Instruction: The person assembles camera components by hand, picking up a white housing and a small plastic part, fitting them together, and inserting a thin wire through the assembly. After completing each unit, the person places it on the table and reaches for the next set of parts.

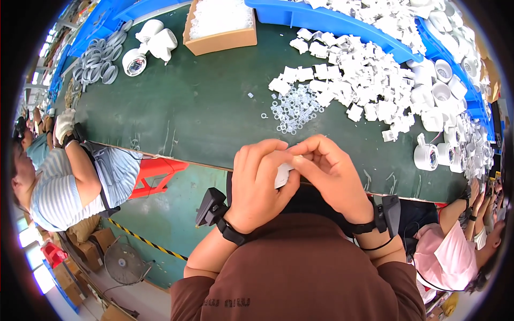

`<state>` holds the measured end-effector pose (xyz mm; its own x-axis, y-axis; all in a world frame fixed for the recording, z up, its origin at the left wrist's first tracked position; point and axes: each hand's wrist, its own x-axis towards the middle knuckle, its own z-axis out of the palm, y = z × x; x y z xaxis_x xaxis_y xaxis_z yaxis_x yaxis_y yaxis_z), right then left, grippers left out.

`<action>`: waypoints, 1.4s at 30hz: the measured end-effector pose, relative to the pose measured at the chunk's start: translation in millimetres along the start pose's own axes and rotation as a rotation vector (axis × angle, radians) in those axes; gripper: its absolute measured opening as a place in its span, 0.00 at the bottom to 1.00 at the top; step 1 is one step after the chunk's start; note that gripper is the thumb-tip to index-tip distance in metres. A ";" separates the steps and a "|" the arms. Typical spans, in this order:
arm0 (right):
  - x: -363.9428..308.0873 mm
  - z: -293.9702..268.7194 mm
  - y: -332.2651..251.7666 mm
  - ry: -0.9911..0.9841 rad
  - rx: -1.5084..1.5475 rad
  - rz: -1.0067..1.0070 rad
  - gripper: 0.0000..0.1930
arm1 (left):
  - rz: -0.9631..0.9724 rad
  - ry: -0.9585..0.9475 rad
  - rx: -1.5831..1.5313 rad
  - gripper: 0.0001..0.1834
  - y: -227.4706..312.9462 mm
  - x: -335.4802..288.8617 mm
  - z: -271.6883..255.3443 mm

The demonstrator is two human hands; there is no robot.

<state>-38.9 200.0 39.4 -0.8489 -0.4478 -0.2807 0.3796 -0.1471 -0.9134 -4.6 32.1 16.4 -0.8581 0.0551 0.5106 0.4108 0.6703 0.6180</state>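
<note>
Just over the table's near edge, my left hand (259,184) is closed around a small white plastic part (282,175), mostly hidden by the fingers. My right hand (329,174) meets it from the other side, its thumb and fingertips pinched together close to the top of that part. What the right fingertips hold, if anything, is too small and covered to name. Beyond both hands lies a pile of small translucent rings (294,109). Farther to the right spreads a large heap of white square-edged plastic pieces (364,80).
The green tabletop (203,107) carries a carton of translucent pieces (222,41), grey rings (99,61) and white camera-like housings (158,43). Blue bins (332,27) line the far side. White housings (428,155) stand at right. Co-workers sit left (64,182) and right (447,251).
</note>
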 end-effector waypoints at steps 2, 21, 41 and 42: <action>-4.6 -1.0 -3.7 0.002 0.036 0.014 0.07 | 0.042 0.015 0.004 0.20 0.0 -3.2 -1.5; -52.5 -101.5 -21.9 0.798 -1.416 -0.595 0.18 | -0.095 0.172 0.193 0.32 -72.1 18.1 -69.2; -34.0 -14.5 21.1 0.063 -0.308 -0.270 0.44 | -0.121 -0.341 -0.407 0.47 26.8 -2.3 1.0; -32.7 -15.6 13.6 -0.049 -0.631 -0.322 0.42 | -0.137 -0.219 -0.342 0.44 22.9 -4.8 0.8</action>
<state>-11.7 226.4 31.6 -0.8599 -0.5094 0.0319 -0.1854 0.2536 -0.9494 8.7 47.7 27.6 -0.9419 0.1635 0.2935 0.3353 0.4001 0.8529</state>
